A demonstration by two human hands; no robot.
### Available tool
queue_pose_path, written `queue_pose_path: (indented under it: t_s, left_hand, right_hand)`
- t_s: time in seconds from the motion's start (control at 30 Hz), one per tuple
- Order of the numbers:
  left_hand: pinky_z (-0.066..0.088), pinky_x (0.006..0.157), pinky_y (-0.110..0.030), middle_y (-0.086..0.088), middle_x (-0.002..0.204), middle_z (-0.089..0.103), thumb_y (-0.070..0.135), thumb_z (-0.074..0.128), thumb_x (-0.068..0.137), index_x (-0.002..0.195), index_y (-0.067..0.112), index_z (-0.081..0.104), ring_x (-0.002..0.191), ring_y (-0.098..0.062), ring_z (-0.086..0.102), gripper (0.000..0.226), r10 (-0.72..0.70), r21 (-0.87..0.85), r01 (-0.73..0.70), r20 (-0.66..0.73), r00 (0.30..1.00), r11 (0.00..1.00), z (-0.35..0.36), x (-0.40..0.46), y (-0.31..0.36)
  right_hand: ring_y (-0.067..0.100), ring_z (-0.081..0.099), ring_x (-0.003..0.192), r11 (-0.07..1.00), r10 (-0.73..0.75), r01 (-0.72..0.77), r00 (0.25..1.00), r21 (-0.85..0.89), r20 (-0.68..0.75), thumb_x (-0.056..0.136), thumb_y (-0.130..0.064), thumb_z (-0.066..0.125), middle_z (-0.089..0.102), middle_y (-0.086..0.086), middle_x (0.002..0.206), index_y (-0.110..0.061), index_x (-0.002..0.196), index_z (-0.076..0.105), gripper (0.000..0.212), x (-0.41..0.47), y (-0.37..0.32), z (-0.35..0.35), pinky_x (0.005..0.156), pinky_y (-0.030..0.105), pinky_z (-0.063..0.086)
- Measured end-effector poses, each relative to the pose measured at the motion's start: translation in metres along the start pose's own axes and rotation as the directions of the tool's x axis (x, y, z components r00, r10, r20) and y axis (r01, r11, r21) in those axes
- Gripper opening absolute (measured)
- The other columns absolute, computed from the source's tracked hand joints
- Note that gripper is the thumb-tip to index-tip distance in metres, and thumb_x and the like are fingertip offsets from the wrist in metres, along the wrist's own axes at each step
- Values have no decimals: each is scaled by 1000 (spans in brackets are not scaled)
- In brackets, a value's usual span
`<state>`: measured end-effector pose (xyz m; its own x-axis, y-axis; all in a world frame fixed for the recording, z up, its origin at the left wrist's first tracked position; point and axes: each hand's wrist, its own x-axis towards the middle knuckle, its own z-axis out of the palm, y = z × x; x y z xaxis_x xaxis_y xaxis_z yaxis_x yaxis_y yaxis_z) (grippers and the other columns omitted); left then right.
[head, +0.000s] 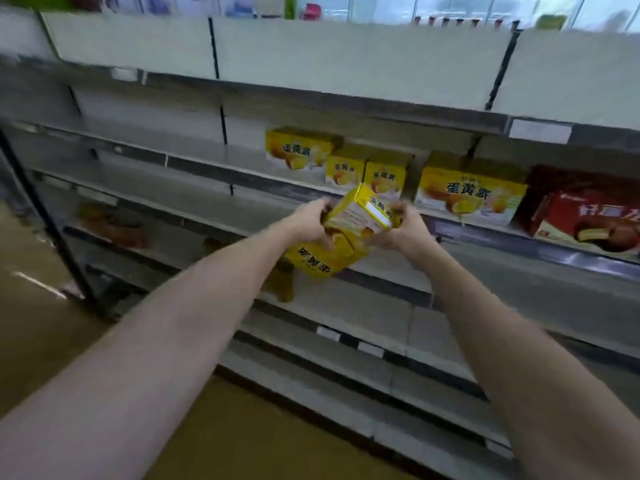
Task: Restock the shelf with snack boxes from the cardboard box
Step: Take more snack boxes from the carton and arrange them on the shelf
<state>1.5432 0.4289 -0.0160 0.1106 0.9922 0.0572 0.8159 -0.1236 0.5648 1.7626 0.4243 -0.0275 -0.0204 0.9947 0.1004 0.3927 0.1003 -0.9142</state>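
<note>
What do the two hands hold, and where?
Yellow cardboard snack boxes, apparently two; left hand grips their left side, right hand their right side.

Two boxes [349, 233] sat between the fingers of the left hand [308, 223] and the right hand [403, 226], one above the other, both tilted. Beyond the fingertips, on the shelf [194, 188], stood a row of boxes [367, 171]. A wide box [471, 195] stood right of the right fingers, a larger box [588, 213] farther right.
</note>
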Motion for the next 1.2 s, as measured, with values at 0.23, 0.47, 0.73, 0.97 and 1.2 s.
queue_pose_path:
  t_s: [0.23,0.47,0.73,0.97,1.2]
  left_hand:
    - [45,94,-28,-10,138,56,13,94,58,138,10,50,125,-26,54,91,-38,-27,37,-30,999,999,-15,-2,-7]
    - [45,100,-35,-4,137,54,33,93,59,143,21,49,126,-25,52,96,-41,55,45,-81,996,997,-40,12,-25]
    - [46,103,-50,-2,137,53,41,94,54,138,27,51,125,-27,51,95,58,164,-39,-113,992,986,-90,42,-69]
    - [41,105,-46,-1,134,52,24,88,68,136,36,50,125,-29,47,79,171,326,-118,-139,975,938,-163,80,-123]
    - [42,102,-41,-6,134,50,27,83,70,135,27,43,122,-29,49,76,447,694,-342,32,894,634,-234,98,-190]
  right_hand:
    - [26,58,113,988,-9,19,998,-152,67,47,-40,89,58,9,126,-16,131,47,97,29,8,17,94,44,53]
    - [30,44,135,935,-162,176,984,-308,70,69,-24,89,37,9,153,-23,153,30,102,46,-30,49,101,48,50]
    - [27,52,127,874,-171,213,976,-437,134,70,-21,88,45,10,145,-24,151,31,100,84,-74,95,93,35,51]
    - [14,65,96,912,-230,263,963,-314,139,70,-49,85,63,-3,113,-26,129,45,75,108,-120,156,80,33,57]
    - [18,64,80,913,-274,284,959,-295,74,96,-38,60,69,-1,87,-19,91,69,21,143,-155,225,75,37,54]
